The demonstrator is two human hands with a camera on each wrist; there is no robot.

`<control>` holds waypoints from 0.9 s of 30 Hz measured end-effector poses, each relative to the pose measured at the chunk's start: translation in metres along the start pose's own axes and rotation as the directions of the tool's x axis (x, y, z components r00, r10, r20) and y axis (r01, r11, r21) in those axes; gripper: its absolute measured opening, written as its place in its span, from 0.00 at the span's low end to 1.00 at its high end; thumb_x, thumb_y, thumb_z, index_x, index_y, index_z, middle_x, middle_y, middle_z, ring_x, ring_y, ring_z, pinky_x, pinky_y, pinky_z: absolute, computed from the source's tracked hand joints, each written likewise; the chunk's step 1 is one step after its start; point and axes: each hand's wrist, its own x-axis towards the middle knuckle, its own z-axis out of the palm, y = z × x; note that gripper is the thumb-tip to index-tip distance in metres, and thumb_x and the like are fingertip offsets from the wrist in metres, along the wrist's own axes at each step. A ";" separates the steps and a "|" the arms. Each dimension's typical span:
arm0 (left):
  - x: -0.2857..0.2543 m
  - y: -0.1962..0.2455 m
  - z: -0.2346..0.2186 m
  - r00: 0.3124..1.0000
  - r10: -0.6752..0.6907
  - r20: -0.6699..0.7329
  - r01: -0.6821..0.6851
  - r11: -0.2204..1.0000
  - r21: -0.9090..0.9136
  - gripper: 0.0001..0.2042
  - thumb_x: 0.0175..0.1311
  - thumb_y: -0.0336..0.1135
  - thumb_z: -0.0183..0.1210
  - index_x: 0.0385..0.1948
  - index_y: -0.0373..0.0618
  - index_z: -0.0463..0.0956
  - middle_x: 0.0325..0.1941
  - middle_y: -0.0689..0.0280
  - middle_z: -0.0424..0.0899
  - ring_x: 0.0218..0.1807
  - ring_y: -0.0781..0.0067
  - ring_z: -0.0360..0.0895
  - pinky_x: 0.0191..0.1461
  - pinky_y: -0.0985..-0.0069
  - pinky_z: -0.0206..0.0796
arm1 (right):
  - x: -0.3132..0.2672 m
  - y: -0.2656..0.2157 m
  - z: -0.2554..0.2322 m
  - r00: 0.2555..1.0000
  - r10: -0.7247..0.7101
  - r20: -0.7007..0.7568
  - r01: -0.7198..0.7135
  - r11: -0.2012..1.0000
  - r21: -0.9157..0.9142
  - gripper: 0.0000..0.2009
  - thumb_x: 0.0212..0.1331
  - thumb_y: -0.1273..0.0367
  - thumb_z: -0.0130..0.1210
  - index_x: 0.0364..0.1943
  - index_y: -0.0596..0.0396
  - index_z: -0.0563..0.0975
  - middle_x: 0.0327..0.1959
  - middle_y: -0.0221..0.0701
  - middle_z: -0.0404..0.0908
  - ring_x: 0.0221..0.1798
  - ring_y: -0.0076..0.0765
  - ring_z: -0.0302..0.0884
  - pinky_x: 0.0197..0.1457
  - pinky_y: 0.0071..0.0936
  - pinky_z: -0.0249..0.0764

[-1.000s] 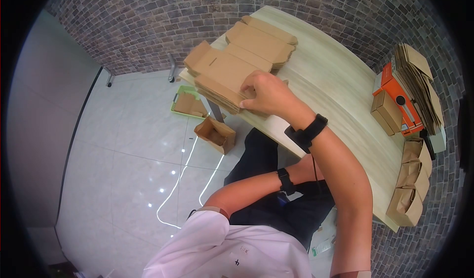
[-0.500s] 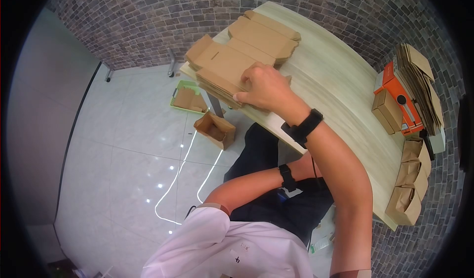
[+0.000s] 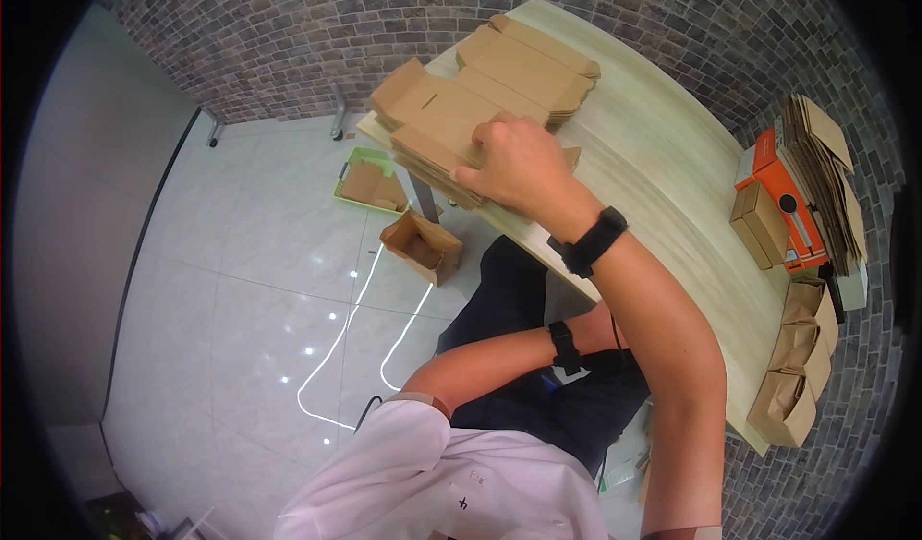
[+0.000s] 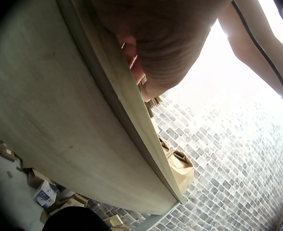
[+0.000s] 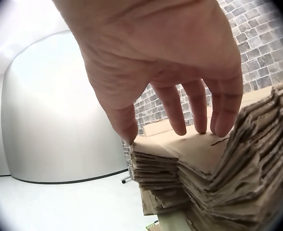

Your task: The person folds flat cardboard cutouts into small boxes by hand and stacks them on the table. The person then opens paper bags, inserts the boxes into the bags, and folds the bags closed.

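Observation:
A stack of flat, unfolded cardboard boxes (image 3: 447,108) lies at the far left end of the table. My right hand (image 3: 523,168) is over its near part, palm down. In the right wrist view several fingertips (image 5: 199,130) touch the top sheet, and the thumb meets the edge of the layered cardboard (image 5: 156,166). My left hand (image 4: 165,48) is at the near table edge, with its fingers bent over the tabletop side. In the head view most of that hand is hidden behind my right forearm.
An orange box (image 3: 773,190), a small brown carton (image 3: 759,223) and upright folded cardboard stand at the table's right end. Several brown paper bags (image 3: 800,338) line the near right corner. On the floor are an open paper bag (image 3: 423,249) and a green bin (image 3: 341,192).
The head view has shifted slightly, so the stack appears a little further right. My right thumb has slid inward from the stack's near corner; my left arm stays about where it was.

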 end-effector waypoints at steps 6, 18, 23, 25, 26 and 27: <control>0.006 -0.047 0.033 0.987 0.133 -0.090 -0.132 0.991 0.023 0.25 0.69 0.47 0.63 0.63 0.44 0.73 0.69 0.58 0.75 0.71 0.58 0.68 0.74 0.59 0.58 | 0.002 0.000 0.000 1.000 -0.016 0.016 0.017 0.996 -0.083 0.21 0.48 0.54 0.68 0.30 0.62 0.84 0.32 0.47 0.85 0.36 0.53 0.85 0.42 0.45 0.81; 0.007 -0.033 0.029 0.996 0.058 -0.073 -0.069 0.984 -0.162 0.26 0.70 0.47 0.63 0.64 0.44 0.73 0.70 0.57 0.74 0.72 0.56 0.67 0.76 0.58 0.55 | 0.007 -0.012 -0.004 0.993 -0.072 0.098 0.090 0.978 -0.189 0.22 0.50 0.52 0.64 0.26 0.62 0.85 0.23 0.47 0.84 0.28 0.53 0.85 0.36 0.44 0.82; 0.008 -0.037 0.030 0.992 0.101 -0.072 -0.104 0.994 -0.038 0.26 0.69 0.46 0.64 0.64 0.44 0.73 0.71 0.58 0.74 0.73 0.56 0.67 0.75 0.58 0.56 | 0.006 -0.013 -0.004 0.992 -0.081 0.101 0.099 0.977 -0.189 0.21 0.51 0.53 0.62 0.26 0.62 0.85 0.22 0.46 0.84 0.28 0.53 0.85 0.36 0.44 0.82; 0.006 -0.031 0.027 0.987 0.135 -0.089 -0.139 0.989 -0.040 0.26 0.69 0.47 0.64 0.65 0.44 0.72 0.71 0.58 0.74 0.73 0.56 0.67 0.75 0.59 0.56 | 0.005 -0.013 -0.005 0.990 -0.110 0.084 0.125 0.972 -0.197 0.17 0.52 0.58 0.61 0.25 0.60 0.85 0.22 0.46 0.84 0.28 0.52 0.85 0.35 0.43 0.82; 0.006 -0.029 0.026 0.980 0.168 -0.106 -0.173 0.984 -0.043 0.26 0.69 0.47 0.63 0.65 0.45 0.72 0.71 0.58 0.74 0.73 0.56 0.67 0.75 0.59 0.56 | 0.005 -0.013 -0.003 0.990 -0.111 0.084 0.126 0.972 -0.197 0.17 0.52 0.58 0.61 0.25 0.60 0.85 0.22 0.46 0.84 0.28 0.52 0.85 0.35 0.43 0.82; 0.006 -0.029 0.026 0.980 0.167 -0.106 -0.173 0.984 -0.043 0.26 0.69 0.47 0.63 0.65 0.45 0.72 0.71 0.58 0.74 0.73 0.56 0.67 0.75 0.59 0.56 | 0.004 -0.011 0.000 0.984 -0.140 0.108 0.166 0.943 -0.288 0.12 0.53 0.61 0.60 0.27 0.55 0.86 0.25 0.42 0.85 0.31 0.49 0.87 0.36 0.40 0.82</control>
